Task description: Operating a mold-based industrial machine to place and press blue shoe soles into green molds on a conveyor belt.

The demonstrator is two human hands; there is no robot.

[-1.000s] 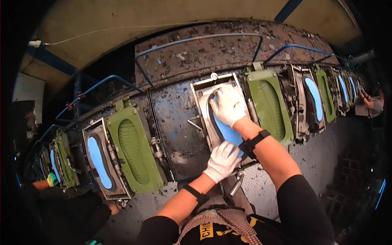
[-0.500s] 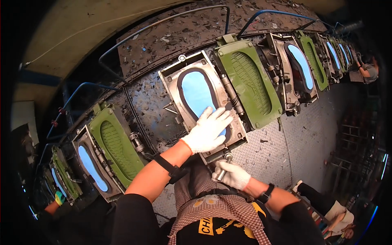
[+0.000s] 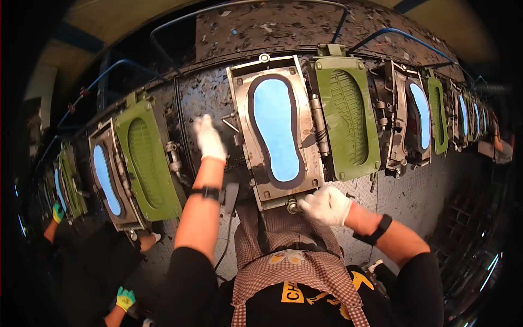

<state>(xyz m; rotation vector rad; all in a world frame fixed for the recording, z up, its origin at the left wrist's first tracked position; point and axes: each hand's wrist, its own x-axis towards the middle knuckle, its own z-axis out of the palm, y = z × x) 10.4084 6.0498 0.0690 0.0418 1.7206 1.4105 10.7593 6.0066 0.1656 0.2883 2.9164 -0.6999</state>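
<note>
In front of me lies an opened metal shoe-sole mold (image 3: 256, 169) with a blue sole-shaped insert (image 3: 277, 131) set inside a dark rim. Joined along its right side is a green lid (image 3: 348, 117) with a sole tread pattern, swung fully over. My right hand (image 3: 328, 206), in a white knit glove, is closed beside the round metal fitting (image 3: 294, 205) at the mold's near end, around its handle, which the glove hides. My left hand (image 3: 210, 140), gloved alike, is raised over the dark bed left of the mold; its fingers are blurred.
More molds with blue inserts and green lids curve away left and right, such as the left lid (image 3: 148, 158). Blue tube rails (image 3: 392, 31) run behind. Metal plate flooring (image 3: 348, 240) lies below. Other people's gloved hands (image 3: 125, 298) show at lower left.
My left hand has come off the blue insert and moved up and left, so the whole insert shows. My right hand has moved up and right beside the fitting, and the handle no longer shows.
</note>
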